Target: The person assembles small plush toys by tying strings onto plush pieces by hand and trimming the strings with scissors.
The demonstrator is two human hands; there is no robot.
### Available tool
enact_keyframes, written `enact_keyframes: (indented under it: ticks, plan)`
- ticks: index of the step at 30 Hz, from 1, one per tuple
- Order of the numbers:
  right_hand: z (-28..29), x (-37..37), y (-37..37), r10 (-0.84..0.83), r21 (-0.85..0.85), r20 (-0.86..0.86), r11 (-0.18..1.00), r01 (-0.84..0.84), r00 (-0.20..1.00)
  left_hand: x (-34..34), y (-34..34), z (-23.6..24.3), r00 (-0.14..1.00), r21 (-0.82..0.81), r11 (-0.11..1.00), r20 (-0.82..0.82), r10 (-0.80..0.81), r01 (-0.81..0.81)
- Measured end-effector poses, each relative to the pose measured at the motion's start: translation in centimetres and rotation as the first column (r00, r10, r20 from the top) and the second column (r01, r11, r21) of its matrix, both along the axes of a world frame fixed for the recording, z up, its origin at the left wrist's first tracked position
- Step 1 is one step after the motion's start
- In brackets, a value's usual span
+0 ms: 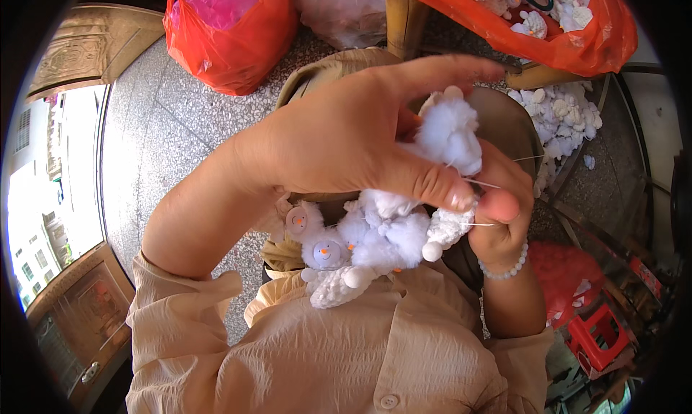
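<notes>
While the left hand (339, 136) is bracketing a fluffy white plush piece (450, 133) between parted thumb and fingers, the right hand (513, 216) is resting curled beside thin white thread (481, 183); I cannot tell either's grip. A round white smiling face (327, 253) is showing below.

A fluffy white tuft (450, 134) is held aloft, a round white bobble (453, 92) at its twelve o'clock. A thin pale strand (483, 183) stretches at five o'clock; at six sits a textured white piece (448, 227), tipped toward seven.
</notes>
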State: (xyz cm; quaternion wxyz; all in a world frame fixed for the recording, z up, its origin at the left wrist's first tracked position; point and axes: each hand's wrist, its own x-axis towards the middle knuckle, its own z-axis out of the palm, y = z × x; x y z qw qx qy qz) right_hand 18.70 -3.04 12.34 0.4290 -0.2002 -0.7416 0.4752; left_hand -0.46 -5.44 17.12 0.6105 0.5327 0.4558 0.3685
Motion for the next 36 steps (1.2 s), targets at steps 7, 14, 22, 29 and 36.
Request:
enact_keyframes:
  ticks: [7, 14, 22, 29, 36]
  plan:
    - [-0.2, 0.0, -0.6, 0.022, -0.134, 0.003, 0.991, -0.021, 1.000, 0.4, 0.0, 1.6, 0.778, 0.343, 0.915, -0.626, 0.054, 0.212]
    - [-0.2, 0.5, -1.0, -0.031, -0.366, -0.019, 0.930, 0.022, 0.999, 1.6, -0.5, 1.4, 0.724, 0.644, 0.765, -0.522, 0.451, -0.012]
    - [0.2, 0.4, -1.1, -0.028, -0.462, 0.013, 0.886, 0.031, 1.000, 0.9, -2.2, 0.3, 0.870, 0.016, 0.902, 0.271, 0.412, -0.432]
    - [2.2, 0.7, 0.1, -0.038, -0.416, 0.149, 0.904, 0.098, 0.988, 0.5, -3.4, 2.0, 0.875, 0.398, 0.902, -0.363, 0.320, -0.165]
    - [1.6, 2.4, 1.1, -0.032, -0.011, 0.207, 0.999, 0.034, 0.978, 2.0, -1.5, 2.9, 0.917, -0.027, 0.998, -0.397, 0.034, -0.049]
